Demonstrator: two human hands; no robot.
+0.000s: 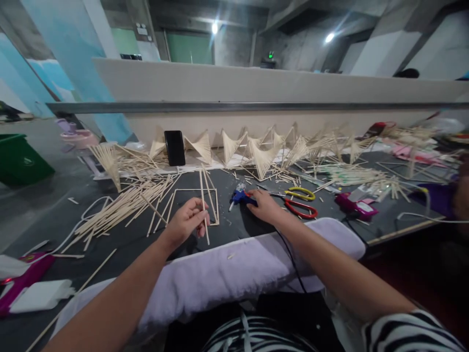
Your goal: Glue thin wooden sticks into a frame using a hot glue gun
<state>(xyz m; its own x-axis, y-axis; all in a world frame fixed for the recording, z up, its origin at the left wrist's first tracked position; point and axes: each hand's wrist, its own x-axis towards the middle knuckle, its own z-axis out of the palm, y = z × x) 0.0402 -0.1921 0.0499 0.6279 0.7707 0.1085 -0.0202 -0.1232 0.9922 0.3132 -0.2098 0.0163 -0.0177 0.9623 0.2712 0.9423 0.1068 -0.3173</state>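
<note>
In the head view my left hand (188,220) is closed on a thin wooden stick (204,205), pinched upright between thumb and fingers. Behind that stick, a flat rectangular frame of sticks (217,205) lies on the dark table. My right hand (266,207) is closed around the handle of a blue glue gun (240,196), its nozzle end resting low over the table and pointing away from me. A black cord trails down from beneath the right palm. Just right of this hand are scissors with red handles (300,209) and another pair with yellow handles (300,193).
Loose sticks (128,208) lie heaped on the left. Several twisted stick models (260,154) line the back, with a black phone (175,148) propped among them. A lilac cushion (227,274) covers the near edge. A magenta device (355,207) sits on the right.
</note>
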